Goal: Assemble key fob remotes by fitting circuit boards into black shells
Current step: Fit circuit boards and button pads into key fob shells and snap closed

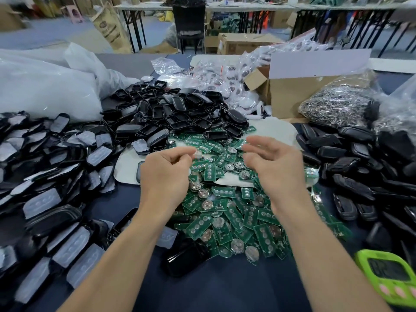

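Motion blur softens the fingertips of both hands. The left hand [166,174] hovers with its fingers curled and thumb near forefinger; whether it pinches anything cannot be told. The right hand [274,167] hangs beside it, apart, fingers loosely bent and holding nothing. Beneath them, partly hidden by both, a heap of green circuit boards [225,212] lies on the dark table [225,287]. Black shells [180,115] are piled just behind the boards. A green timer [391,275] is cut off at the lower right edge. An open cardboard box [290,95] stands behind on the right.
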A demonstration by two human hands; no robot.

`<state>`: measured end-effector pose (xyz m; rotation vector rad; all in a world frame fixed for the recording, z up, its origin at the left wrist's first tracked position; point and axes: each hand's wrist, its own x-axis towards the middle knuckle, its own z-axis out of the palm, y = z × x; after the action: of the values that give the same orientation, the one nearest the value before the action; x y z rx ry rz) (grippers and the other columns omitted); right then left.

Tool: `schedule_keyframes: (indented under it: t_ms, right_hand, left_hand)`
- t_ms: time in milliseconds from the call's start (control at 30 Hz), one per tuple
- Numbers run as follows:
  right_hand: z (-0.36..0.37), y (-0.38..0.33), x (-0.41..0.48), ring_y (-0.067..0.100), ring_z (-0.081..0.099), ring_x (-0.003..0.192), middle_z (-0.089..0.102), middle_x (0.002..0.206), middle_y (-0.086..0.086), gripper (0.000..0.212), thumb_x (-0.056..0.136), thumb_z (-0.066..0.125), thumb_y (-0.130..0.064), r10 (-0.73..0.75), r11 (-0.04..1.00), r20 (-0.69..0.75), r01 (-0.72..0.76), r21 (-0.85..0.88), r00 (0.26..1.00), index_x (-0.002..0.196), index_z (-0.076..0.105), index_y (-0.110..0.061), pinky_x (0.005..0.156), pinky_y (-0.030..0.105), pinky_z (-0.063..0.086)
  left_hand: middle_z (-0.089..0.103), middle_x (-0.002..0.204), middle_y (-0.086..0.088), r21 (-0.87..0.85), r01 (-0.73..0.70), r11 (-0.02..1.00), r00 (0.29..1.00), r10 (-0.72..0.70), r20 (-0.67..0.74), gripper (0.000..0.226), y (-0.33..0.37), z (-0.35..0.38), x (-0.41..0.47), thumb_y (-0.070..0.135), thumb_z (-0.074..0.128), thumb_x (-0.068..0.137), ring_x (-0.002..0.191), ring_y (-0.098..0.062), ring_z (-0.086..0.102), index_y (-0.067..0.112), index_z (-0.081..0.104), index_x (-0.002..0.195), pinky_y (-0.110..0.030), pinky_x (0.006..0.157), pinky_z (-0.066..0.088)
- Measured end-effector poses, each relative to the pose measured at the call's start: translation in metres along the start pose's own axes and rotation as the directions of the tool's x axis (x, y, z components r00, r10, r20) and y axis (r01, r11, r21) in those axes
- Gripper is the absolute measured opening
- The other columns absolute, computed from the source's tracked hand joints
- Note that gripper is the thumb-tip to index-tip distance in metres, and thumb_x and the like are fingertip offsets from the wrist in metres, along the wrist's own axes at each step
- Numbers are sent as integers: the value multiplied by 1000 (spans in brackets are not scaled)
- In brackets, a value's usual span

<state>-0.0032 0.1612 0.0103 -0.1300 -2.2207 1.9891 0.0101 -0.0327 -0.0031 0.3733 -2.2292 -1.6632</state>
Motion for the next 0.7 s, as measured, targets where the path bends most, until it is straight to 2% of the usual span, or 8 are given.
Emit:
schedule_keyframes:
  t_ms: [100,167,233,300,433,533,600,700]
  right_hand:
    - [25,-2,19,-12,63,70,74,124,-14,45,94,65,-8,-133,921,105,162,-354,986,132,69,-31,66,2,48]
    - [44,-3,44,-5,54,57,71,129,2,56,94,56,-3,-122,785,228,235,-573,966,145,60,-25,57,11,46]
    - [62,-6,65,17,62,85,65,136,13,66,92,51,0,-54,628,339,296,-720,939,154,48,-21,73,32,51]
    - [73,-4,77,31,59,115,59,142,14,66,93,49,0,-6,522,385,331,-786,923,157,42,-18,93,43,53]
    - [77,6,78,29,65,101,75,111,7,47,92,57,-1,-162,465,289,332,-821,943,131,70,-24,95,43,53]
    - [68,7,64,22,68,78,76,86,0,26,94,64,-10,-165,509,286,330,-795,944,103,81,-27,80,36,57]
    - [56,7,49,8,63,58,72,72,-5,15,94,69,-14,-153,678,251,287,-677,956,91,80,-24,60,26,54]
    - [39,10,22,3,44,40,61,51,-7,14,84,81,-21,-168,871,118,203,-447,979,72,74,-19,43,14,36]
  left_hand:
    - [74,70,20,235,-119,965,990,133,-46,32,0,-5,0,14,62,99,34,-5,42,40,81,101,-16,40,36]
    - [80,88,12,365,-178,914,979,202,-28,34,0,-6,0,13,60,98,40,-7,50,37,80,113,-23,52,47]
    - [74,129,3,453,-189,871,979,203,20,36,-2,-6,3,13,59,98,70,-22,70,34,77,122,-36,78,58]
    - [56,153,-1,502,-143,853,989,134,55,37,-4,-6,7,14,59,99,97,-36,72,33,74,128,-46,96,55]
    - [50,157,-1,515,-93,852,996,83,41,37,-8,-7,13,15,61,99,102,-36,71,33,73,129,-44,100,53]
    - [62,146,2,473,-122,873,991,131,15,36,-8,-8,12,15,61,98,77,-23,70,32,74,127,-41,87,58]
    - [72,133,6,414,-153,897,985,170,-5,32,-6,-7,9,21,62,99,52,-9,60,33,75,126,-36,72,60]
    - [78,110,18,310,-197,930,978,211,-10,27,0,-4,1,32,68,96,69,-1,71,37,77,120,-30,76,61]
